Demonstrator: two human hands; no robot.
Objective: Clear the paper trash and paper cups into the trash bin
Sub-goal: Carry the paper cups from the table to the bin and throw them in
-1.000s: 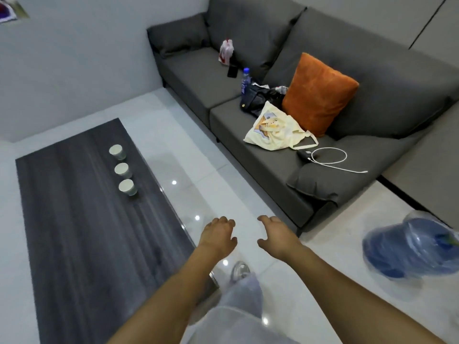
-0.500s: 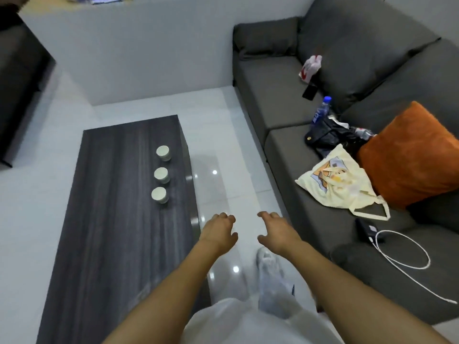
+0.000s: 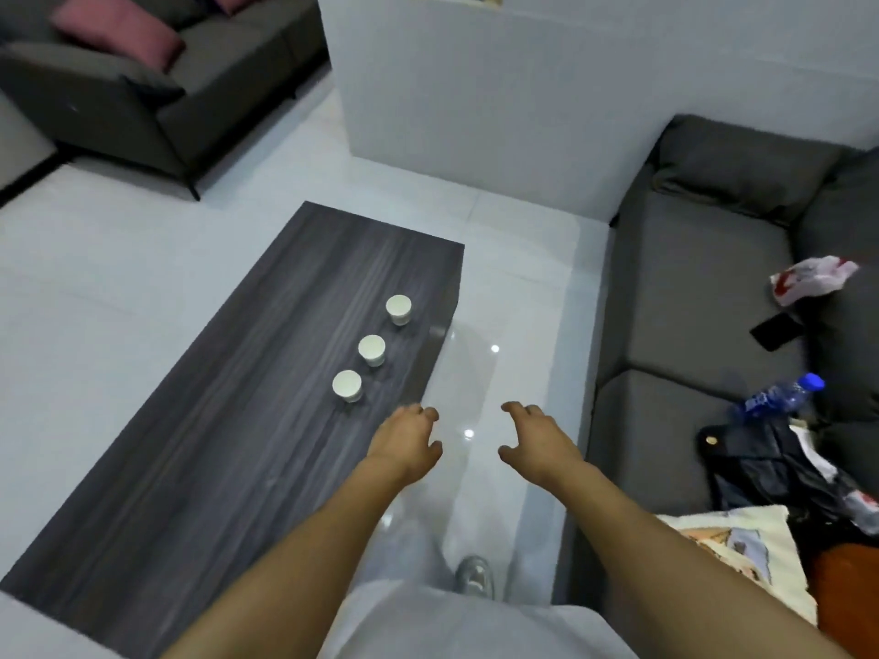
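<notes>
While empty, left hand [image 3: 404, 442] and right hand [image 3: 535, 442] hover outstretched.

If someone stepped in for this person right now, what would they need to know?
Left hand: open, holding nothing, over the table's near edge.
Right hand: open, holding nothing, above the floor.
Three paper cups stand upright in a row on the dark table: near cup, middle cup, far cup.
Done: nothing visibly cleared.
Left: all three cups. No trash bin or paper trash is in view; look for both.
</notes>
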